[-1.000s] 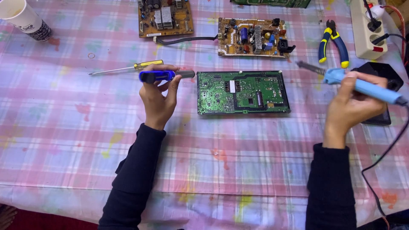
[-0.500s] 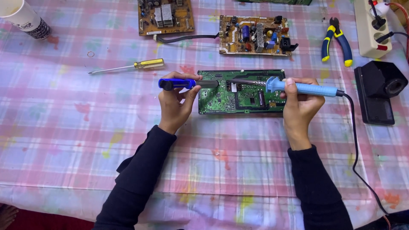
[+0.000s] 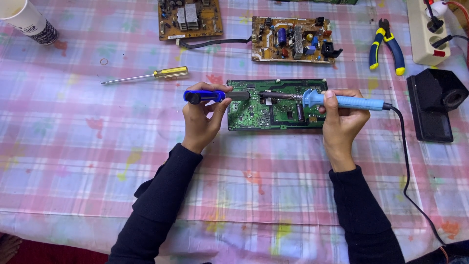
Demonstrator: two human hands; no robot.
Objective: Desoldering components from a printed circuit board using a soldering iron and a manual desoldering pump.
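Observation:
A green circuit board (image 3: 278, 115) lies flat on the plaid tablecloth. My left hand (image 3: 201, 117) grips a dark blue desoldering pump (image 3: 215, 96) held level, its black nozzle over the board's left part. My right hand (image 3: 339, 120) holds a light blue soldering iron (image 3: 337, 101) by the handle. Its metal tip points left across the board and ends close to the pump's nozzle. The iron's black cord (image 3: 405, 156) runs off to the lower right.
A yellow-handled screwdriver (image 3: 146, 76) lies left of the board. Two brown circuit boards (image 3: 293, 39) sit at the back, with blue-and-yellow pliers (image 3: 388, 46), a white power strip (image 3: 427, 32) and a black stand (image 3: 435, 105) at right. A paper cup (image 3: 29, 22) stands far left.
My right hand brought the soldering iron from the black stand at right over to the green board, tip now pointing left. My left hand shifted the pump right, to the board's left edge.

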